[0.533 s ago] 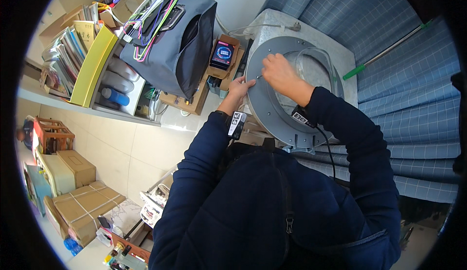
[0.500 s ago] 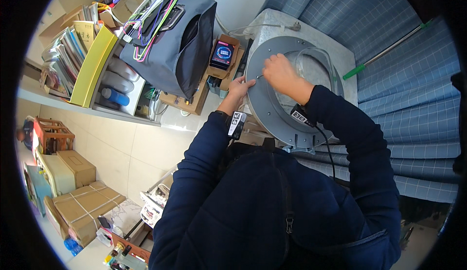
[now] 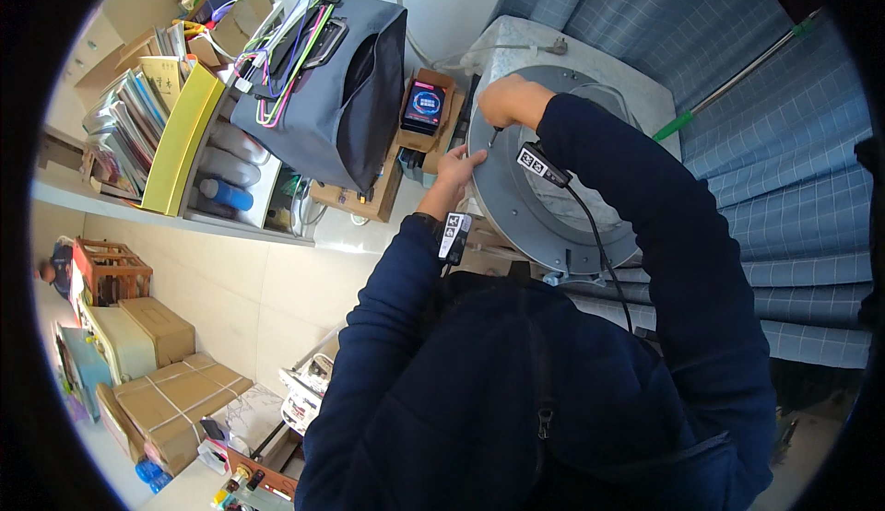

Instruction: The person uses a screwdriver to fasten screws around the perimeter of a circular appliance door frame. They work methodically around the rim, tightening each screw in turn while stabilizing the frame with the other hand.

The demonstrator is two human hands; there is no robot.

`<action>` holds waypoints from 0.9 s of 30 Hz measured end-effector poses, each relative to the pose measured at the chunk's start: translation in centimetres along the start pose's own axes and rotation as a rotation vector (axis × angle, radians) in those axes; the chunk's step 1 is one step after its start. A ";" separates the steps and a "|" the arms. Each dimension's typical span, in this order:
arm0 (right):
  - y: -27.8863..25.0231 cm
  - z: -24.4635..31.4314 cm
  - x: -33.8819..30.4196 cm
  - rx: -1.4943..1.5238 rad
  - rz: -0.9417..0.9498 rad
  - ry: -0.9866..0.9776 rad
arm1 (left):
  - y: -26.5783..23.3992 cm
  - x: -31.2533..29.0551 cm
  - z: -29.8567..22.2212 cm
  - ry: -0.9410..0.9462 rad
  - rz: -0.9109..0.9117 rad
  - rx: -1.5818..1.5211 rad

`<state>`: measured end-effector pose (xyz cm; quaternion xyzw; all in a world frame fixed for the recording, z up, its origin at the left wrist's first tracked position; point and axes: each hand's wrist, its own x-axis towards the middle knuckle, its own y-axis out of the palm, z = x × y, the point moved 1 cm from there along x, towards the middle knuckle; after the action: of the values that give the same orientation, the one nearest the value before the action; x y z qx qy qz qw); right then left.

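A round grey ring-shaped door (image 3: pixel 495 190), with screws set around its face and a clear bowl-like centre (image 3: pixel 570 205), lies on a white-topped stand. My left hand (image 3: pixel 454 174) grips its left rim, thumb on top and the fingers partly hidden below. Above the ring's left side, my right hand (image 3: pixel 513 102) is closed around a screwdriver (image 3: pixel 497 133). Its handle is mostly covered by the fingers, and the thin dark shaft points down at a screw spot near my left thumb. Each wrist carries a small black-and-white device.
Left of the door stand a small open carton (image 3: pixel 426 110) with a dark box inside and a grey fabric bin (image 3: pixel 318 96) topped with cables. A shelf with books (image 3: pixel 129 129) is farther left. Blue checked curtains (image 3: pixel 774 179) and a green-handled pole (image 3: pixel 676 126) are at the right.
My right hand has shifted left and away from me, its wrist turning so the screwdriver's shaft shows. My left hand keeps its place on the rim. The view has shifted slightly.
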<state>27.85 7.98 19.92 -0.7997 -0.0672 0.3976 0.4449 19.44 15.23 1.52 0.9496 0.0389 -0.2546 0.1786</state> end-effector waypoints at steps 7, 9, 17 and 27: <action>1.8 -0.3 0.0 -0.065 -0.138 -0.041 | -0.1 0.2 0.1 0.000 0.016 0.004; 2.3 -0.1 -0.3 -0.099 -0.229 -0.075 | 0.0 0.1 0.0 -0.010 -0.007 0.024; 3.3 -0.3 -1.2 -0.159 -0.349 -0.098 | 0.1 -0.4 -0.5 -0.019 0.002 0.037; 2.3 0.6 -1.7 -0.165 -0.225 -0.066 | 0.0 0.0 -0.3 -0.016 0.003 -0.025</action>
<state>25.70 6.16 18.97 -0.8073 -0.2034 0.3647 0.4171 19.61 15.32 1.73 0.9453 0.0391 -0.2615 0.1911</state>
